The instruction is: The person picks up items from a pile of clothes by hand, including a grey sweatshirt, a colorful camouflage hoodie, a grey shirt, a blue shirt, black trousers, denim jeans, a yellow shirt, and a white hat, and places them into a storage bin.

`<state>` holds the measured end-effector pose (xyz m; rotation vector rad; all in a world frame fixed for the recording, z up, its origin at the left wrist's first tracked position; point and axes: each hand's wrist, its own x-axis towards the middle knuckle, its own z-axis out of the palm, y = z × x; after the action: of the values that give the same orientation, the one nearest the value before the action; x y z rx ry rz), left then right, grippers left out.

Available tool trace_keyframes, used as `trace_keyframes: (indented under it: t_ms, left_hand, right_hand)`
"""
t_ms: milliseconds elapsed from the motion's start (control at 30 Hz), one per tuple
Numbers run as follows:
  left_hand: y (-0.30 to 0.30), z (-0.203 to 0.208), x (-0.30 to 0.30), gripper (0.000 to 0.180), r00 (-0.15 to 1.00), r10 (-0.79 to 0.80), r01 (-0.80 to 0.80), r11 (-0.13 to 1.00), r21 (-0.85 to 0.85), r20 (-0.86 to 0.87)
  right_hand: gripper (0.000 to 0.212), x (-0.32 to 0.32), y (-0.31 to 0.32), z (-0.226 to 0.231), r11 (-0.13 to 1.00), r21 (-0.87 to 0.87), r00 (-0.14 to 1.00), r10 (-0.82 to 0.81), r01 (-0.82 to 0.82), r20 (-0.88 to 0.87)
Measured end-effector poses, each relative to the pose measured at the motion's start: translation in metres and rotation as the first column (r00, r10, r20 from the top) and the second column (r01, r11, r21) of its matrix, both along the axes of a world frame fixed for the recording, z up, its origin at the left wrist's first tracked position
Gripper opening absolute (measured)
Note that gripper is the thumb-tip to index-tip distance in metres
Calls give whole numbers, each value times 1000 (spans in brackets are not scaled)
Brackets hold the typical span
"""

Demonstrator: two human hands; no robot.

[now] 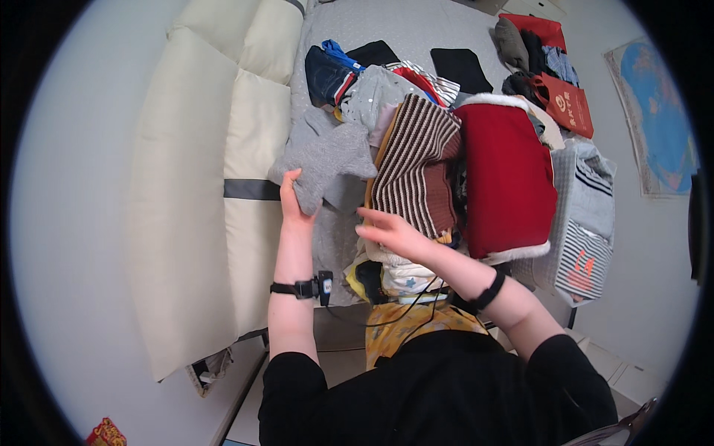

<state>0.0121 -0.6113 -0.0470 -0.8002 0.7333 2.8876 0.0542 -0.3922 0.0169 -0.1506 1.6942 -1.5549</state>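
My left hand (296, 201) is closed on the lower left edge of a grey knit garment (331, 160), the thumb lying on top and the other fingers hidden under the cloth. The garment is partly bunched and raised over the bed's left side; its exact kind cannot be made out. To its right my right hand (390, 232) hovers with the fingers apart, holding nothing, near the lower left edge of a brown-and-cream striped knit (413, 167). Beside that knit lies a folded dark red piece (509, 178) with white fluffy trim.
Cream padded cushions (256, 126) line the bed's left side. Beyond my hands lie folded jeans (327, 78), a spotted grey cloth (379, 97) and black pieces (461, 69). A clothes-filled box (539, 260) and a red paper bag (569, 108) stand at right. Cables (394, 320) trail below my wrists.
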Motion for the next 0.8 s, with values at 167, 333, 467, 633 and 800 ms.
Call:
trace_keyframes:
  t_ms: [167,333,467,633,800]
  left_hand:
    - [45,48,58,48,983,-164,166,986,24,-79]
    - [91,86,105,62,983,-123,115,991,-64,-139]
    - [95,80,122,77,974,-85,112,986,121,-210]
    - [100,75,107,76,982,17,-10,999,35,-187]
    - [127,54,70,62,908,-208,-38,824,-565,-365]
  right_hand:
    - [58,-24,-38,20,847,-262,848,-337,463,410]
    - [38,-13,-18,51,753,-266,799,-575,601,176]
    - [43,2,37,85,766,-380,852,-499,519,159]
    - [47,33,134,146,837,-406,927,-367,367,80]
    - [50,46,252,183,836,-426,932,-359,346,53]
